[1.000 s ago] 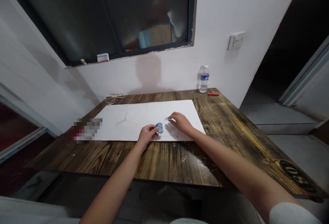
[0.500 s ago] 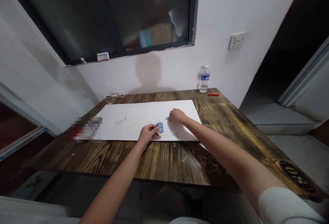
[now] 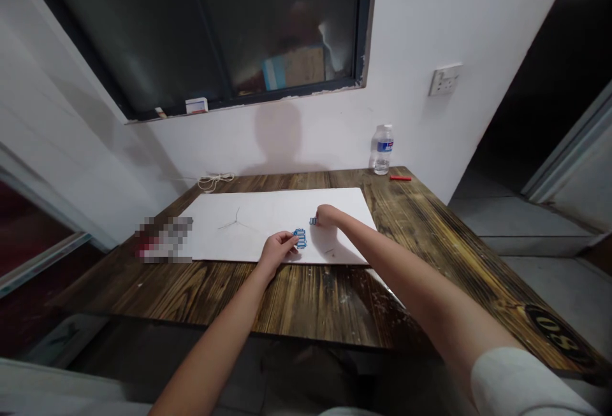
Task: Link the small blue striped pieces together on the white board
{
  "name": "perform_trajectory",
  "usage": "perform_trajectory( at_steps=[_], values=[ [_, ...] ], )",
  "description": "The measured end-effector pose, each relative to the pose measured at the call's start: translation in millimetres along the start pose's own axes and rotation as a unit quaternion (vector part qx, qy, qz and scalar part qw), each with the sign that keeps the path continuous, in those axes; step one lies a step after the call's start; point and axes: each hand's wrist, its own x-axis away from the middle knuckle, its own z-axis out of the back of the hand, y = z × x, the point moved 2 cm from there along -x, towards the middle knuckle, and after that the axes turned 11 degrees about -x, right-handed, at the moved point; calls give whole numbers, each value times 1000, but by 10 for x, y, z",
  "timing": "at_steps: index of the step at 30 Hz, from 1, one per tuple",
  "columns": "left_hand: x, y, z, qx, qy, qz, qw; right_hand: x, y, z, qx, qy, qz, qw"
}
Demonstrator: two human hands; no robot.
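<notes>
My left hand (image 3: 277, 251) is pinched on the left edge of a blue openwork piece (image 3: 301, 238) with several slot-like bars, just over the white board (image 3: 268, 199). Farther back and to the right, my right hand (image 3: 328, 215) is closed at a smaller blue piece (image 3: 313, 220) of similar openwork. Its fingertips are turned away, so their exact grip is partly hidden. The two blue pieces are apart. What the pieces are is too small to tell. Thin dark wires (image 3: 236, 219) lie on the board to the left, and a short one lies near my right wrist.
The board lies on a dark wooden table (image 3: 191, 295). At the back stand a water bottle (image 3: 383, 150) and, beside it, a red pen-like stick (image 3: 400, 178). A coiled white cord (image 3: 215, 181) lies at the back left. A wall and window rise behind.
The view has shifted slightly. My right hand has turned a little, and more of the small blue piece shows beside it. My left hand keeps its pinch on the larger piece.
</notes>
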Motion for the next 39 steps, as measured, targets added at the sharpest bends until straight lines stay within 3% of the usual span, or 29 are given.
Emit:
perform_trajectory(
  at_steps=[7, 10, 13, 17, 21, 27, 33, 36, 39],
  values=[
    [3, 2, 4, 3, 4, 1, 1000, 356, 50, 108, -81, 69, 80, 991],
    [-5, -10, 6, 0, 0, 4, 1000, 557, 65, 177, -193, 127, 177, 957],
    [-12, -25, 11, -7, -4, 6, 1000, 787, 40, 216, -281, 145, 250, 915],
    [-6, -24, 12, -16, -21, -6, 1000, 1078, -59, 176, -300, 159, 329, 881],
    [14, -5, 7, -37, -46, -13, 998, 1217, -145, 31, -257, 151, 381, 875],
    [27, 12, -5, -37, -71, -30, 996, 1249, -138, -116, -206, 200, 380, 879],
    [19, 7, -14, -33, -65, -27, 997, 1331, -136, -83, -244, 212, 380, 867],
    [14, 7, -10, -34, -54, -22, 998, 1326, -152, -82, -322, 196, 324, 868],
    [18, 14, -7, -38, -51, -29, 998, 1277, -159, -158, -449, 163, 202, 855]
  ],
)
